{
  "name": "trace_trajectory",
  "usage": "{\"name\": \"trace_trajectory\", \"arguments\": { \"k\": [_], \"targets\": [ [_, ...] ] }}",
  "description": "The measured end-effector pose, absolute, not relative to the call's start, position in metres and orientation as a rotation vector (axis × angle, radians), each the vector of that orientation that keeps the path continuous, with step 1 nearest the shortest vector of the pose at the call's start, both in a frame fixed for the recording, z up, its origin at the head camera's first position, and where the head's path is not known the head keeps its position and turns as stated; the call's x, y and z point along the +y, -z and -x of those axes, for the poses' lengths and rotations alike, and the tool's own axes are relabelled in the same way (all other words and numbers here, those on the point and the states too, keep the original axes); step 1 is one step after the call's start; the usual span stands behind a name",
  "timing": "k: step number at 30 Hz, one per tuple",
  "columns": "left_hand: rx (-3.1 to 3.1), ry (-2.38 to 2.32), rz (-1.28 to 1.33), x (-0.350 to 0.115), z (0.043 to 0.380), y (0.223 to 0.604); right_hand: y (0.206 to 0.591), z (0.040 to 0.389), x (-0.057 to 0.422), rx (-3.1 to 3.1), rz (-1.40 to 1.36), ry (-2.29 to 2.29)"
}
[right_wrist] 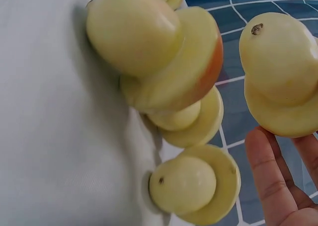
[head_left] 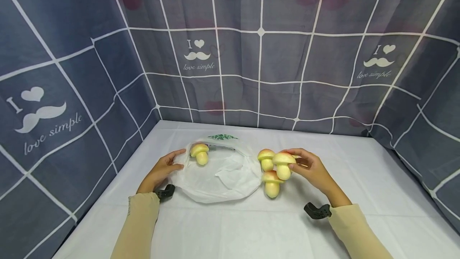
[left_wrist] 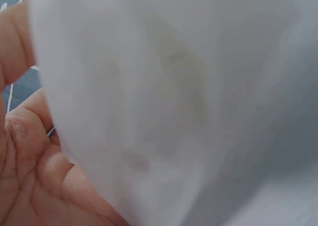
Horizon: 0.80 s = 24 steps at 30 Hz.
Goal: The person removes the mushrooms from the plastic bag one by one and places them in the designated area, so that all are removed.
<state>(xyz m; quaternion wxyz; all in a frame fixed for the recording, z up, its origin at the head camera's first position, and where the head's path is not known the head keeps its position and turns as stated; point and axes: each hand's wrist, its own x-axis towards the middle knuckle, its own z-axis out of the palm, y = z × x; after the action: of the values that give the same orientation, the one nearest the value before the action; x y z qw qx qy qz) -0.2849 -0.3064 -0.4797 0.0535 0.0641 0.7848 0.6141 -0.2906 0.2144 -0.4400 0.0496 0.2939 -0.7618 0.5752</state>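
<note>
A white plastic bag point(head_left: 230, 189) lies on the table with its mouth spread wide. One toy mushroom point(head_left: 199, 154), yellow with an orange-tinged cap, is in its mouth on the left. My left hand point(head_left: 163, 171) holds the bag's left edge; in the left wrist view the white film hides the fingertips. Between thumb and fingers, my right hand point(head_left: 309, 167) grips another mushroom point(right_wrist: 280, 62), raised off the table just right of the bag. Beside and behind it are more mushrooms, including one point(head_left: 272, 185) in front and one point(head_left: 266, 158) at the bag's edge.
A white cloth covers the table point(head_left: 230, 231). Dark grid-patterned curtains point(head_left: 237, 59) hang behind and at both sides. Black wrist-worn devices point(head_left: 318, 211) sit at both sleeves. Green printing point(head_left: 223, 136) shows on the bag's far side.
</note>
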Motion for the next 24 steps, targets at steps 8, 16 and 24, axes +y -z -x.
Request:
{"name": "trace_trajectory", "arguments": {
  "k": [8,16,24],
  "targets": [
    [2.374,-1.885,-0.205,-0.307,0.285,0.480,0.443,0.287,0.230,-2.380,-0.796,-1.783],
    [2.369,-1.895,-0.214,-0.308,0.284,0.481,0.449,0.288,0.239,-2.386,-0.830,-1.813],
    [2.349,-1.913,-0.216,-0.307,0.284,0.481,0.457,0.289,0.251,-2.348,-0.930,-1.813]
  ]
}}
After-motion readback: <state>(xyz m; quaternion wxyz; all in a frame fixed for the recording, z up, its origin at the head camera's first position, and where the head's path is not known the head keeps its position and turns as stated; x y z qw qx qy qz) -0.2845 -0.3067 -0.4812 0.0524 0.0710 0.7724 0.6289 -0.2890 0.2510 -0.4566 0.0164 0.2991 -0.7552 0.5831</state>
